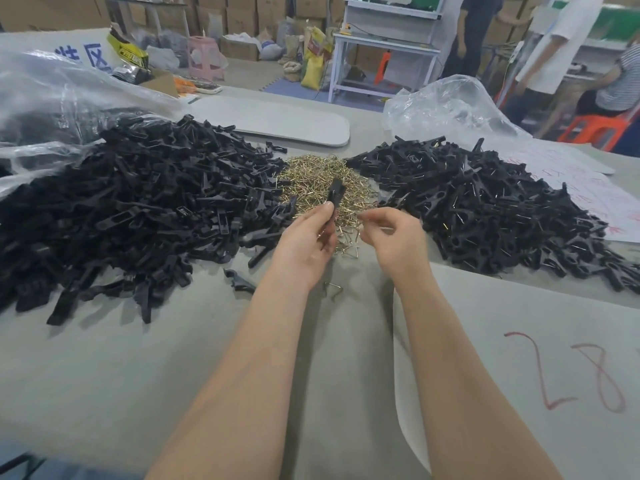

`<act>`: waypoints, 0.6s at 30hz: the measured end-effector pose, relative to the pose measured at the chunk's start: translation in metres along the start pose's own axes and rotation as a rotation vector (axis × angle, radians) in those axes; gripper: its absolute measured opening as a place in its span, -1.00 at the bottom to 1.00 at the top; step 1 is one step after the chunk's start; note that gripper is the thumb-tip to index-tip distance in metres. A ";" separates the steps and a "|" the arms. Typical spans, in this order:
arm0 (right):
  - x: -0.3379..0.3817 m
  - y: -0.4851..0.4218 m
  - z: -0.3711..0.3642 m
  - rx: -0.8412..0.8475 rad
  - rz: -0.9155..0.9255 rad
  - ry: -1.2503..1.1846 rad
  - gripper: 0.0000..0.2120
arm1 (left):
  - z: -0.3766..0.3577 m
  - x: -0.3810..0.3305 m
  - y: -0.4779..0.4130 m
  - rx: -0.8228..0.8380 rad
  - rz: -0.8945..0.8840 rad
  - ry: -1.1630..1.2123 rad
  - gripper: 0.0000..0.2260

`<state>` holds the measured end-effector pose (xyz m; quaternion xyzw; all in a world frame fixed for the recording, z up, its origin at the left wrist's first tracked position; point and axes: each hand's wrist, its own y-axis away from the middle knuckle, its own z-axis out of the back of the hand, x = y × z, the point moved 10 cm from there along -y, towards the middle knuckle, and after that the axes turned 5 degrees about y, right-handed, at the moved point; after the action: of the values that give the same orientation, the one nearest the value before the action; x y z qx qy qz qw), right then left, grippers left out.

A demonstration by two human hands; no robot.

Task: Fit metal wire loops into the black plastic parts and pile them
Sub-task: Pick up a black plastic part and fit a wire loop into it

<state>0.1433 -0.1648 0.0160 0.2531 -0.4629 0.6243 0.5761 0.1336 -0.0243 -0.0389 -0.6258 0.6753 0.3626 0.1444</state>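
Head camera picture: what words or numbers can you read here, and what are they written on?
"28": red handwriting on the grey sheet, lower right.
"区": blue print on the white banner, far left; its neighbour is half hidden.
Red handwriting on the white paper, right: too blurred.
Print on the yellow bag, far left: too blurred.

The parts are matt black plastic, as is the part in the left hand. The loops are thin brassy metal, glinting. The bags are clear glossy film, crinkled. The table looks matt grey, the sheet smooth paper
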 end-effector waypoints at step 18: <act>-0.035 0.001 0.016 -0.169 -0.376 -0.792 -0.93 | -0.035 -0.026 0.000 0.005 -0.574 -0.972 -0.81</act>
<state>0.1458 -0.1958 -0.0074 0.5044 -0.6433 0.3235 0.4766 0.1476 -0.0282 0.0024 -0.5448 0.3347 0.5537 0.5334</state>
